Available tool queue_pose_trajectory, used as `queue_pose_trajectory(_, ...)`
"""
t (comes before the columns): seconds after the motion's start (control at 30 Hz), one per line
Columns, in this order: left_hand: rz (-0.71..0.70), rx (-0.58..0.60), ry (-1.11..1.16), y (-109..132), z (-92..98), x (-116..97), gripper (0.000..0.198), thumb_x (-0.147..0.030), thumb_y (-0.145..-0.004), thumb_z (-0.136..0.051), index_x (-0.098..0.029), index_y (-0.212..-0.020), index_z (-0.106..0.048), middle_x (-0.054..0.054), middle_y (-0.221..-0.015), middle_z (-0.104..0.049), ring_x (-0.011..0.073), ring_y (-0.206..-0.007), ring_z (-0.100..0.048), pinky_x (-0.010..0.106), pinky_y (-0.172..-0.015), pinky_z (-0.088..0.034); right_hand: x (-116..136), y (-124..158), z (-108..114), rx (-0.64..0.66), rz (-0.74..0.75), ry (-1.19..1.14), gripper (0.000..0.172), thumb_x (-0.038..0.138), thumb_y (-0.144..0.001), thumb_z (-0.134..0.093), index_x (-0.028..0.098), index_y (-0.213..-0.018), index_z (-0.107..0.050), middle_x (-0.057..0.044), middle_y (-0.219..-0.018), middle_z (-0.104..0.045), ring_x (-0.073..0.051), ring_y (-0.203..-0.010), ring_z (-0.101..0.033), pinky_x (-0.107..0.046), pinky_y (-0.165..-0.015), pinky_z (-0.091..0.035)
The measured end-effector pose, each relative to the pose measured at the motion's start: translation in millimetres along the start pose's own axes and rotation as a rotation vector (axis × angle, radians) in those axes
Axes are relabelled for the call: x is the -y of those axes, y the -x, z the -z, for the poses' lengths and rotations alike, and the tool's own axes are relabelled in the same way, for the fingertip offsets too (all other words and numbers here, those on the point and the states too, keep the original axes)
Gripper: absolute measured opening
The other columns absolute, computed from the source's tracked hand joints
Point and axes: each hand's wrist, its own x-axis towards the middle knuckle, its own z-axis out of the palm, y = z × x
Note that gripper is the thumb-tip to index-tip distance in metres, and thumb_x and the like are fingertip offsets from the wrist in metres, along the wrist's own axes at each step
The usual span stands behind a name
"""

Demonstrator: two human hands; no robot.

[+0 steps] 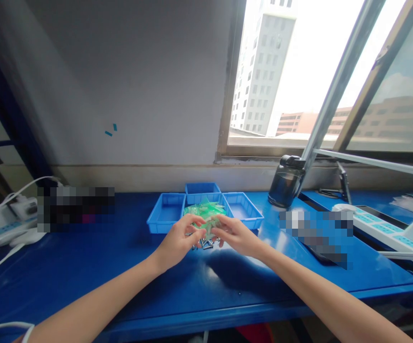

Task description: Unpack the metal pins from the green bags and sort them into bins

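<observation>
My left hand (180, 240) and my right hand (235, 234) meet over the blue table, fingers pinched together on a small pale green plastic part (209, 224) held between them. Just beyond them a blue tray (224, 200) holds a heap of the same green parts (203, 210). Under my hands lies a small pile of metal screws (203, 244) on the table.
Blue trays stand to the left (164, 214), right (244, 209) and behind (202, 188) the middle one. A dark jug (285, 183) stands at the right by a slanted metal pole (335, 85). Power strips sit at far right (381, 231) and far left (2, 219).
</observation>
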Motion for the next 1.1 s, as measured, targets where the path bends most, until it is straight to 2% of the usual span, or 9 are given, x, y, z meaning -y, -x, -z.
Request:
queue_pose_trajectory(0.1,0.074,-0.080,0.163,-4.5,-0.4,3.7,0.037,-0.033,-0.072,-0.064,-0.020,-0.100,-0.044,-0.002,-0.084,-0.051,0.0131,-0.062,-0.061,0.026,-0.053,-0.053,-1.8,-2.2,0.7,-0.012,-0.037,-0.125,0.028,0.038,-0.082,-0.054,0.018,-0.101,-0.048,-0.003,-0.082,-0.060,-0.014,-0.071,-0.060,-0.022,-0.055,-0.050)
queue_pose_trajectory(0.2,0.129,-0.050,0.214,-5.7,-0.7,3.7,0.035,-0.036,-0.071,-0.064,-0.017,-0.095,-0.047,-0.002,-0.071,-0.054,0.0159,-0.061,-0.062,0.026,-0.049,-0.052,-2.9,-3.5,0.8,-0.030,-0.058,-0.186,0.032,0.038,-0.080,-0.057,0.020,-0.103,-0.045,-0.001,-0.078,-0.059,-0.014,-0.071,-0.060,-0.022,-0.054,-0.050)
queue_pose_trajectory(0.3,0.106,0.005,0.140,-3.7,-0.1,1.4,0.024,-0.037,-0.076,-0.058,-0.014,-0.082,-0.052,-0.002,-0.059,-0.056,0.0131,-0.053,-0.059,0.023,-0.047,-0.049,-3.0,-4.1,2.6,-0.069,-0.038,-0.097,0.025,0.039,-0.083,-0.053,0.019,-0.098,-0.050,-0.001,-0.075,-0.057,-0.012,-0.068,-0.056,-0.022,-0.055,-0.049)
queue_pose_trajectory(0.4,0.100,0.030,0.115,-2.0,1.1,-0.9,0.023,-0.038,-0.079,-0.054,-0.015,-0.081,-0.051,-0.004,-0.050,-0.054,0.0117,-0.045,-0.055,0.022,-0.043,-0.047,-2.0,-3.6,6.3,-0.176,0.039,0.118,0.024,0.038,-0.084,-0.051,0.016,-0.085,-0.061,-0.002,-0.072,-0.054,-0.012,-0.068,-0.052,-0.021,-0.056,-0.046)
queue_pose_trajectory(0.47,0.123,0.036,0.143,-1.9,1.7,-2.5,0.024,-0.039,-0.078,-0.055,-0.016,-0.082,-0.050,-0.003,-0.053,-0.056,0.0133,-0.046,-0.057,0.022,-0.040,-0.046,-1.1,-2.6,7.9,-0.200,0.035,0.177,0.025,0.037,-0.083,-0.051,0.015,-0.081,-0.064,0.000,-0.062,-0.050,-0.011,-0.060,-0.049,-0.020,-0.050,-0.043)
queue_pose_trajectory(0.57,0.156,0.009,0.196,-3.4,2.8,-5.1,0.028,-0.042,-0.075,-0.059,-0.016,-0.082,-0.050,-0.001,-0.063,-0.060,0.0158,-0.054,-0.062,0.022,-0.041,-0.048,0.2,-1.0,8.0,-0.132,-0.065,0.040,0.027,0.035,-0.083,-0.050,0.015,-0.095,-0.063,0.002,-0.054,-0.050,-0.010,-0.048,-0.048,-0.020,-0.042,-0.042)
queue_pose_trajectory(0.73,0.169,-0.072,0.248,-6.4,5.0,-6.2,0.033,-0.043,-0.071,-0.062,-0.012,-0.081,-0.055,0.002,-0.071,-0.059,0.0185,-0.063,-0.064,0.024,-0.046,-0.051,3.4,-1.0,9.5,-0.066,-0.077,-0.115,0.030,0.024,-0.077,-0.052,0.016,-0.104,-0.063,-0.005,-0.082,-0.064,-0.017,-0.076,-0.060,-0.023,-0.054,-0.051)
queue_pose_trajectory(0.83,0.144,-0.086,0.196,-6.7,4.3,-2.7,0.033,-0.036,-0.067,-0.067,-0.013,-0.087,-0.055,0.001,-0.071,-0.059,0.0179,-0.061,-0.064,0.024,-0.046,-0.051,6.7,-0.1,13.3,-0.050,-0.063,-0.113,0.028,0.021,-0.077,-0.051,0.017,-0.102,-0.063,-0.004,-0.084,-0.063,-0.016,-0.078,-0.059,-0.024,-0.058,-0.051)
queue_pose_trajectory(1.1,0.032,-0.152,0.061,-5.3,3.0,1.8,0.042,-0.033,-0.072,-0.063,-0.020,-0.106,-0.042,-0.002,-0.078,-0.057,0.0113,-0.051,-0.060,0.019,-0.040,-0.045,13.6,4.4,14.6,-0.053,0.090,0.286,0.019,0.022,-0.081,-0.051,0.016,-0.091,-0.066,-0.005,-0.087,-0.065,-0.013,-0.076,-0.059,-0.021,-0.063,-0.048)
